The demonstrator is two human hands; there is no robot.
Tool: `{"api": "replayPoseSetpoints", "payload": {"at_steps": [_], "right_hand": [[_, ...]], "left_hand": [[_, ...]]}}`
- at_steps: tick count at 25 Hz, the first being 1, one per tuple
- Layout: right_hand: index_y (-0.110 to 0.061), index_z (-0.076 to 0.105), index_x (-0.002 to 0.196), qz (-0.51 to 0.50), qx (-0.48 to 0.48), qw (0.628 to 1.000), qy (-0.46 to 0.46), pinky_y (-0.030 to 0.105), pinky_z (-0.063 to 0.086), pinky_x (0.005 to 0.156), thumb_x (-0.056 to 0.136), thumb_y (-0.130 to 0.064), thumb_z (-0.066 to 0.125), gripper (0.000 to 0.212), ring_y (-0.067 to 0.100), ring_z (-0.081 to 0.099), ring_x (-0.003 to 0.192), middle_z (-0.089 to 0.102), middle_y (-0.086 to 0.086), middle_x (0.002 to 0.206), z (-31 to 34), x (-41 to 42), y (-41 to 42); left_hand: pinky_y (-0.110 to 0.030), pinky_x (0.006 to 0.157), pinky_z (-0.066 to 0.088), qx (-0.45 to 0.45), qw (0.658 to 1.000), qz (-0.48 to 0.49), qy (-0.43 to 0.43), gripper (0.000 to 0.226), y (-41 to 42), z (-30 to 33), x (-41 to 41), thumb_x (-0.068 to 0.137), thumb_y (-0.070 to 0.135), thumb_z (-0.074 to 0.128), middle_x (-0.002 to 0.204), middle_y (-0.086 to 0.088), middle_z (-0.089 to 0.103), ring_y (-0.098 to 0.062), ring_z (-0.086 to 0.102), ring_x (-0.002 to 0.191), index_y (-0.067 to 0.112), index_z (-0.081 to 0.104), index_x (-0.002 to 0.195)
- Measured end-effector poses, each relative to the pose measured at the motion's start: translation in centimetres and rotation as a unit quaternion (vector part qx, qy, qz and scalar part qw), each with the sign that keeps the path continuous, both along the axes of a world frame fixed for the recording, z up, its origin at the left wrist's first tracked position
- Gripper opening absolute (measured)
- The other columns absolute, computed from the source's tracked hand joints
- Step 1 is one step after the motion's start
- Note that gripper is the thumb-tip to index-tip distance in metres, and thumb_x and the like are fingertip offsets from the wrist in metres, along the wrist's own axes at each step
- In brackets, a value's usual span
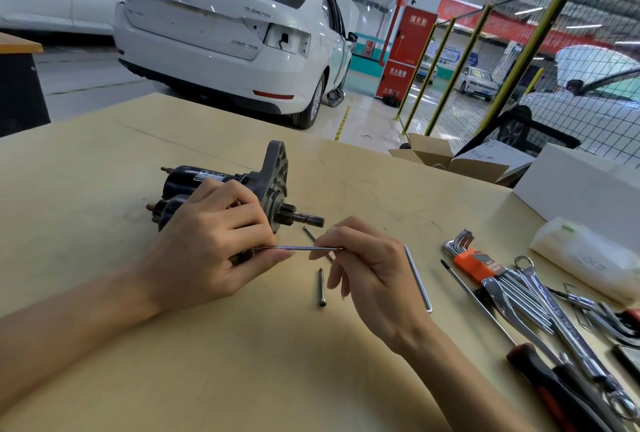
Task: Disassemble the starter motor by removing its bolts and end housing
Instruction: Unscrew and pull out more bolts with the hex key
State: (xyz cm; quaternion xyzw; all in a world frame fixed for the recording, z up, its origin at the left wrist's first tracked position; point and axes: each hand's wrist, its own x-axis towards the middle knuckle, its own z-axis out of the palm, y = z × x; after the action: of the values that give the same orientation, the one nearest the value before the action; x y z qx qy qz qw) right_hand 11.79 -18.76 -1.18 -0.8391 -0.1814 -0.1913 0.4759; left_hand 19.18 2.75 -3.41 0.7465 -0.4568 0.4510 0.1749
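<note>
Mid-way through bolt removal, by the look of it: a long thin bolt (298, 248) being drawn sideways out of the motor (221, 194), pinched at its right end between thumb and fingers of the right hand (367, 265), remaining fingers loosely spread. Left hand (211, 241) curled over the motor's near side, gripping it and steadying it on the table (104, 161). Motor lying on its side left of centre, dark twin cylinders to the left, grey end housing (275, 172) still seated, pinion shaft (304, 218) pointing right. Another bolt (322, 288) already out, lying just in front; a further thin rod (309, 233) partly hidden behind the right fingers. Probably next: pull straight along the bolt's axis until free, set it beside the other, then work the housing off. Hex key (419, 279) lying near the right wrist; wrenches (519, 286) well to the right.
</note>
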Motion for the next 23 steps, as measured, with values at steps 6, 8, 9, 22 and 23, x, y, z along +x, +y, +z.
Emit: {"api": "replayPoseSetpoints", "payload": {"at_steps": [6,8,9,22,23], "right_hand": [[-0.02,0.074,0.087,-0.021,-0.037,0.999,-0.02,0.016,0.041,0.053,0.086,-0.005,0.043,0.034,0.013,0.061,0.055,0.063,-0.012,0.08,-0.1,0.3,-0.2],[-0.029,0.069,0.095,-0.046,-0.017,0.999,0.007,0.017,0.042,0.05,0.097,-0.017,0.047,0.025,0.011,0.061,0.053,0.064,-0.01,0.072,-0.1,0.3,-0.2],[-0.029,0.066,0.094,-0.058,0.001,0.998,0.031,0.02,0.042,0.049,0.1,-0.027,0.048,0.019,0.01,0.059,0.049,0.063,-0.007,0.067,0.0,0.3,-0.1],[-0.008,0.062,0.063,0.098,0.084,0.981,0.143,0.022,0.034,0.047,0.084,-0.022,0.043,0.031,0.018,0.045,0.044,0.048,0.004,0.047,1.0,-0.5,0.4],[-0.008,0.062,0.066,0.106,0.089,0.98,0.143,0.023,0.033,0.046,0.08,-0.016,0.041,0.028,0.019,0.045,0.045,0.048,0.007,0.048,0.9,-0.5,0.4]], "left_hand": [[-0.036,0.078,0.038,-0.003,1.0,-0.011,-0.001,0.036,0.0,0.1,0.1,0.099,0.04,0.055,0.078,0.01,0.066,-0.017,0.053,0.09,0.019,0.073,0.077],[-0.036,0.077,0.038,-0.009,1.0,-0.006,-0.004,0.038,-0.1,0.0,0.2,0.101,0.04,0.053,0.078,0.01,0.066,-0.017,0.053,0.09,0.018,0.072,0.075],[-0.035,0.078,0.038,-0.012,1.0,-0.006,-0.004,0.039,-0.1,0.0,0.3,0.101,0.04,0.053,0.077,0.01,0.066,-0.017,0.053,0.09,0.017,0.071,0.074],[-0.037,0.077,0.039,-0.003,1.0,-0.006,0.006,0.035,0.0,0.1,0.1,0.097,0.042,0.059,0.078,0.01,0.065,-0.019,0.054,0.089,0.018,0.069,0.074],[-0.037,0.077,0.039,-0.005,1.0,-0.005,0.007,0.035,0.0,0.1,0.1,0.097,0.042,0.058,0.077,0.009,0.065,-0.019,0.054,0.089,0.018,0.069,0.074]]}}
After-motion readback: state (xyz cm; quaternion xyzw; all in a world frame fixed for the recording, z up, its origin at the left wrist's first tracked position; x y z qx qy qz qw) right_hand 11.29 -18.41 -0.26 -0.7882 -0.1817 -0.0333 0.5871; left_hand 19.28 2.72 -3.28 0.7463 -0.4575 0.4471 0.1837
